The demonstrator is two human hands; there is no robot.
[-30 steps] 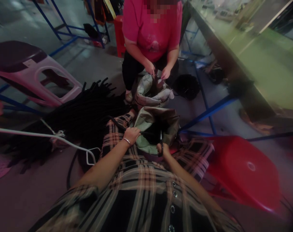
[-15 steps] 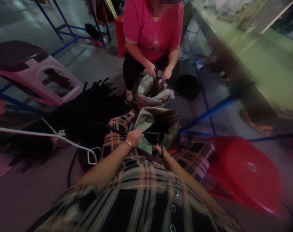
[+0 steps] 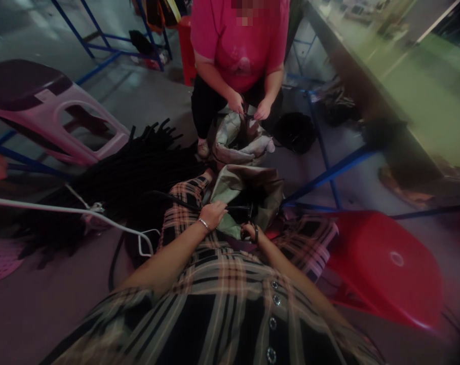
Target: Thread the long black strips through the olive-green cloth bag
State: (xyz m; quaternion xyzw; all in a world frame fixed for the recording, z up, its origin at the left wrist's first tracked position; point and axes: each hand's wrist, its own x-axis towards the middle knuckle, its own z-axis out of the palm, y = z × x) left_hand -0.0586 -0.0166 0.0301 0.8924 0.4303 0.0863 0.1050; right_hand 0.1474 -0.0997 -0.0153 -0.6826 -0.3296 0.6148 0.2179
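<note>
My left hand (image 3: 214, 215) is wrapped round a long black tube-like strip (image 3: 182, 204), which runs in from the left across my knee. Its end reaches over the open mouth of a beige sack (image 3: 230, 181) between my legs. To the right of it, my right hand (image 3: 247, 231) is curled closed close to the sack's near rim. A thin dark piece stands up from this hand at the strip's end; I cannot make out what it is. Dark contents lie in shadow inside the sack.
A co-worker in a pink shirt (image 3: 241, 50) sits opposite, hands over a second sack (image 3: 245, 154). Black strips (image 3: 139, 167) lie heaped at left near a pink stool (image 3: 97, 126). A red stool (image 3: 393, 274) and a blue-legged table (image 3: 367, 86) stand at right.
The view has shifted slightly. My left hand still holds the black strip over the sack, and my right hand stays closed beside it, a little higher in view.
</note>
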